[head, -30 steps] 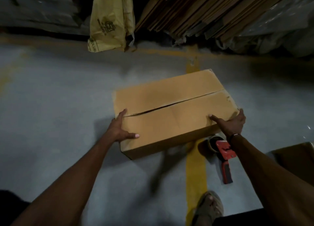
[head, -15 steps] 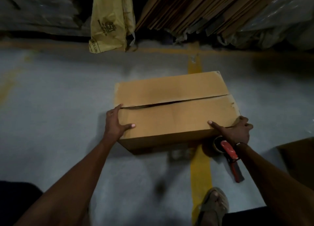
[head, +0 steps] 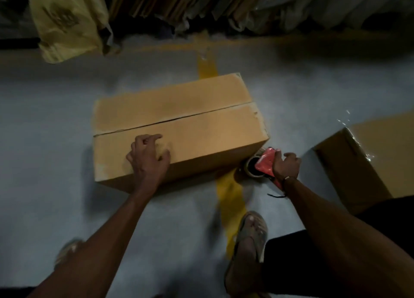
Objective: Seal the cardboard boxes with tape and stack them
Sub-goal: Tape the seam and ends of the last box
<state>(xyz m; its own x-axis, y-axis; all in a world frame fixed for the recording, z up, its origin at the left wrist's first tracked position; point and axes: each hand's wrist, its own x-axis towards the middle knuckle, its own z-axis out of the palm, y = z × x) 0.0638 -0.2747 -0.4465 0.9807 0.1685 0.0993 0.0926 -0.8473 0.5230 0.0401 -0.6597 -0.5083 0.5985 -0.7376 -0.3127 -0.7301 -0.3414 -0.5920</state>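
Right foot: a foot in a sandal (head: 251, 241) stands nearest on the grey floor (head: 56, 141), on the near end of a yellow floor stripe (head: 230, 199).
Left foot: a second sandalled foot (head: 67, 251) shows blurred at lower left.
Left hand: the left hand (head: 147, 158) rests on the near top flap of the cardboard box (head: 179, 129), close to its near edge; the fingers are loosely bent with the fingertips on the cardboard, and they hold nothing.
Right hand: the right hand (head: 285, 166) is curled round the red tape dispenser (head: 266, 163), gripping it just beside the box's near right corner; a dark cord is tied at the wrist.
Tape: a tape roll (head: 252, 169) sits in the dispenser, low by the floor and close against the box's corner.
Box to seal: it lies on the floor in the middle, across the yellow stripe, both top flaps folded down; the seam between them runs left to right, a thin dark gap with no tape visible on it.
Second box: another cardboard box (head: 371, 154) sits to the right, apart from the first, with glossy tape along its top edge.
Far side: a yellow plastic bag (head: 65, 22) hangs at far left; flattened cardboard sheets (head: 170, 4) lean in a row beside it, and clear plastic wrap (head: 324, 4) is heaped at far right.
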